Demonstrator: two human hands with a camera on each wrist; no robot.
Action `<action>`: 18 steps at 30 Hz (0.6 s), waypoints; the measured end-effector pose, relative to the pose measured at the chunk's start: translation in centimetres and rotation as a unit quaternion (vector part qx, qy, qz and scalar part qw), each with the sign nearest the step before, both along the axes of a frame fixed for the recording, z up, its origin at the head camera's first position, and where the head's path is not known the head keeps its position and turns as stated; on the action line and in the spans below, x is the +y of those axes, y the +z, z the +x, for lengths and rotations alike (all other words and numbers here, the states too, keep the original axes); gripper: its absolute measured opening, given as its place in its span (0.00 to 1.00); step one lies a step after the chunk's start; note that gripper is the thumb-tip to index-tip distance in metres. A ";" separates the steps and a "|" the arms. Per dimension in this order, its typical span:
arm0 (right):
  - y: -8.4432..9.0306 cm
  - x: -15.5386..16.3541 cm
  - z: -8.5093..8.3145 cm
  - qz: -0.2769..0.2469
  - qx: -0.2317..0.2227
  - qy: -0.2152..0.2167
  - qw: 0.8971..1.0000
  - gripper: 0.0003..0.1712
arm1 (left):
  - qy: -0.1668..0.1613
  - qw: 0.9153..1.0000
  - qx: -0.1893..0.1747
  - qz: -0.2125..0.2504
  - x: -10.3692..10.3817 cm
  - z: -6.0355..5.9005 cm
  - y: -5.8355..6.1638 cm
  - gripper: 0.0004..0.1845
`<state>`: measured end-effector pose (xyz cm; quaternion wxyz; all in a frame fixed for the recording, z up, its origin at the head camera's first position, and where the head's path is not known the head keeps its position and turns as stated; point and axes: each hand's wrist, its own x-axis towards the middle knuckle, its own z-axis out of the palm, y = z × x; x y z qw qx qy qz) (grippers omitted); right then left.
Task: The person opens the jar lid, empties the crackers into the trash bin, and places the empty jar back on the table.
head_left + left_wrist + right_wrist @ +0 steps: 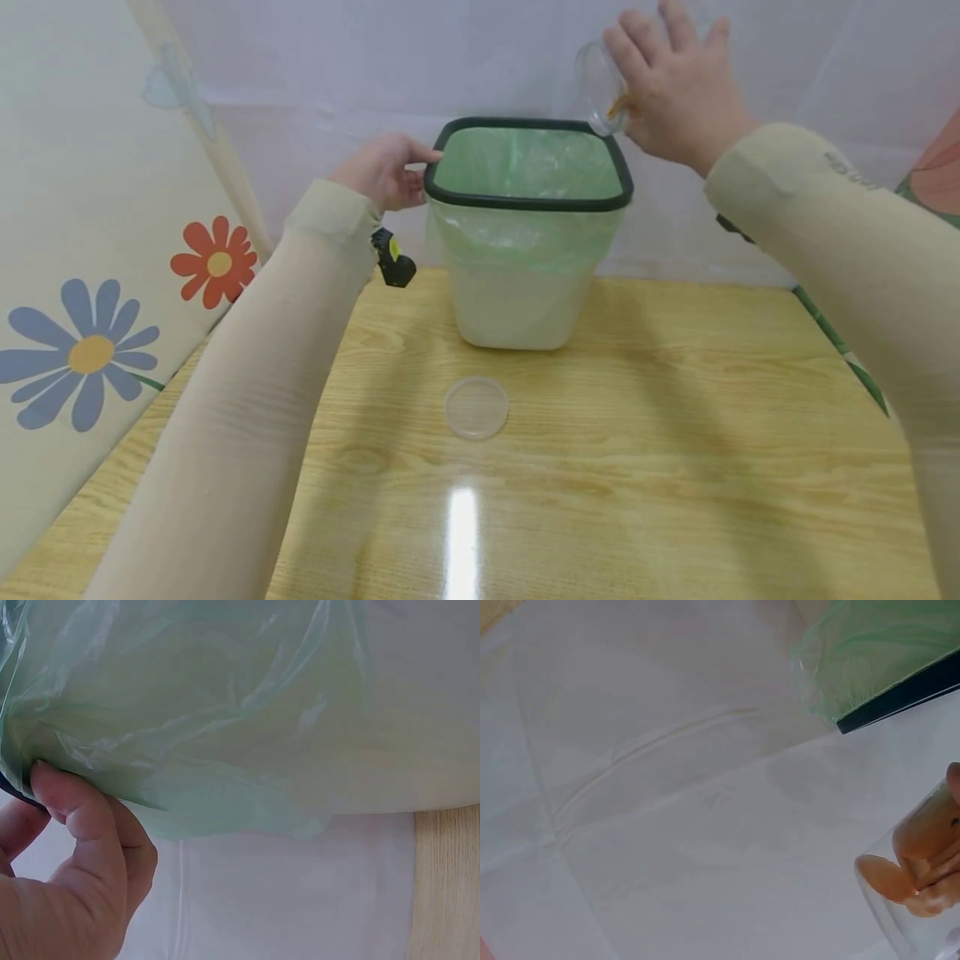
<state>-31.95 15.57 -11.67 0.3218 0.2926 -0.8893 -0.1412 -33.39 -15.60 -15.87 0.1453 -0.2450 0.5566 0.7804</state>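
A white trash bin (517, 308) with a dark rim and a green plastic liner (525, 242) stands upright on the table. My left hand (386, 171) pinches its rim at the left; in the left wrist view, fingertips (56, 784) press on the liner just below the rim. Above the bin's right back corner, my right hand (675, 92) grips a clear jar (592, 75), tilted toward the bin opening. Orange-brown pieces (889, 877) show through the jar in the right wrist view; their kind is unclear. A round clear lid (476, 408) lies flat in front of the bin.
The wood-grain table (675, 467) reaches back to a pale cloth wall (360, 75) close behind the bin. At the left rises a panel printed with flowers (90, 354). A glare streak (462, 542) marks the table's front.
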 end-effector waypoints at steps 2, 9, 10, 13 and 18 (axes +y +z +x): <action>0.0 0.0 0.0 0.002 0.003 0.004 1.000 0.42 | -0.001 1.000 0.001 -0.001 0.0 0.0 0.0 0.12; -0.1 0.2 -0.2 0.002 0.018 0.029 0.999 0.43 | -0.010 1.000 0.015 -0.018 -0.1 0.4 0.0 0.12; -0.1 0.1 -0.2 0.005 0.014 0.024 1.000 0.44 | -0.012 1.000 0.018 -0.020 -0.1 0.4 0.0 0.12; 0.0 0.1 -0.1 0.015 0.003 0.009 1.000 0.45 | -0.007 1.000 0.014 -0.017 -0.2 0.4 0.0 0.11; 0.3 0.2 -0.2 0.027 0.009 0.009 1.000 0.45 | -0.001 1.000 0.008 -0.011 -0.2 0.3 0.0 0.11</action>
